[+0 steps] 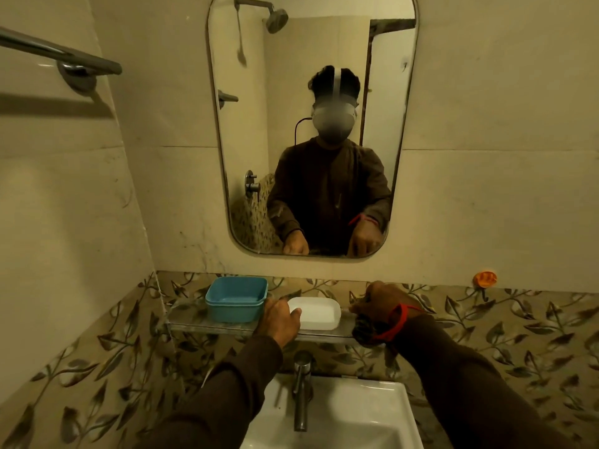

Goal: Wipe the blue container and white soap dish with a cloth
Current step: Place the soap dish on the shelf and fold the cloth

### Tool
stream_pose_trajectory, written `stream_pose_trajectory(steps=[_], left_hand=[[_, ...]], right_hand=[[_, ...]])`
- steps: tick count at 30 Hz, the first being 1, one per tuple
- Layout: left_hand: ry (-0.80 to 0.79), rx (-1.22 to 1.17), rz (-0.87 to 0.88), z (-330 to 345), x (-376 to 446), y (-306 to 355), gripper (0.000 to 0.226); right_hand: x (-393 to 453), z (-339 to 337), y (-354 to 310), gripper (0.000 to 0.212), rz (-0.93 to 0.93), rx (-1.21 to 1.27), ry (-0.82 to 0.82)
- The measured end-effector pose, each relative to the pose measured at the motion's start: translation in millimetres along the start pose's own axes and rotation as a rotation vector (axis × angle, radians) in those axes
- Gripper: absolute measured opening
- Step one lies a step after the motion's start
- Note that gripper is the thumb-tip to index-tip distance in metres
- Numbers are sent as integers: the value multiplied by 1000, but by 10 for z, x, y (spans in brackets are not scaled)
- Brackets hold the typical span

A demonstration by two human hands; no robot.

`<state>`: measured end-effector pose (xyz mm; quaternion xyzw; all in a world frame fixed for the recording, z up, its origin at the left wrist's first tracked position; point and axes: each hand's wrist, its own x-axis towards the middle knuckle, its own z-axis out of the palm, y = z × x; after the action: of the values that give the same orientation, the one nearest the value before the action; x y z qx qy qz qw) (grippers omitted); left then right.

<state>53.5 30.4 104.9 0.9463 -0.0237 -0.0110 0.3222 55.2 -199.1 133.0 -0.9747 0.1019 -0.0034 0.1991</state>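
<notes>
A blue square container (236,299) stands open on the left of a clear glass shelf (194,322) under the mirror. Just to its right lies the white oval soap dish (319,314). My left hand (280,319) rests against the dish's left end, fingers curled on its edge. My right hand (381,303) is at the shelf's right end, closed around a dark patterned cloth (364,328) that hangs below the wrist with its red band.
A steel tap (301,387) rises over the white basin (372,413) directly below the shelf. The mirror (311,124) hangs above it. A towel rail (58,55) juts from the left wall, and an orange hook (484,279) sits on the right wall.
</notes>
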Motion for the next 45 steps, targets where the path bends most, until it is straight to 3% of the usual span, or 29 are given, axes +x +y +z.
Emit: stream_pose_trajectory(steps=[4, 8, 11, 14, 18, 22, 25, 27, 30, 33, 36, 39, 41, 45], left_hand=[[180, -119, 116, -69, -272, -27, 40], [349, -438, 284, -100, -841, -21, 38], [319, -596, 287, -27, -1212, 20, 33], [148, -575, 319, 114, -1419, 98, 53], [-16, -648, 151, 118, -1534, 206, 78], [35, -848, 86, 17, -1553, 152, 51], [33, -1035, 33, -26, -1545, 69, 52], [45, -1092, 20, -21, -1552, 11, 59], [237, -874, -37, 33, -1588, -37, 58], [379, -747, -196, 56, -1691, -139, 58], [181, -1036, -357, 84, -1699, -110, 60], [-65, -1444, -463, 137, -1674, -10, 56], [-65, -1564, -443, 147, -1660, -56, 51], [69, -1531, -349, 87, -1601, -175, 39]], right_hand=[[-441, -363, -17, 34, -38, 93, 59], [-990, -476, -138, 29, -136, 170, 128], [-1287, -264, -253, 26, -155, 190, 172], [-1406, -110, -360, 25, -174, 343, 68], [-1555, -26, -505, 25, -198, 723, -95], [-1688, 32, -589, 21, -224, 999, -176], [-1740, 83, -618, 18, -212, 1171, -228], [-1774, 159, -625, 20, -191, 1217, -218], [-1800, 246, -645, 29, -161, 1214, -173], [-1806, 303, -686, 22, -139, 1172, -84], [-1817, 373, -702, 18, -135, 1144, -10], [-1839, 471, -735, 13, -108, 1144, -66], [-1862, 547, -772, 10, -61, 1200, -145], [-1911, 623, -818, 14, 3, 1364, -324]])
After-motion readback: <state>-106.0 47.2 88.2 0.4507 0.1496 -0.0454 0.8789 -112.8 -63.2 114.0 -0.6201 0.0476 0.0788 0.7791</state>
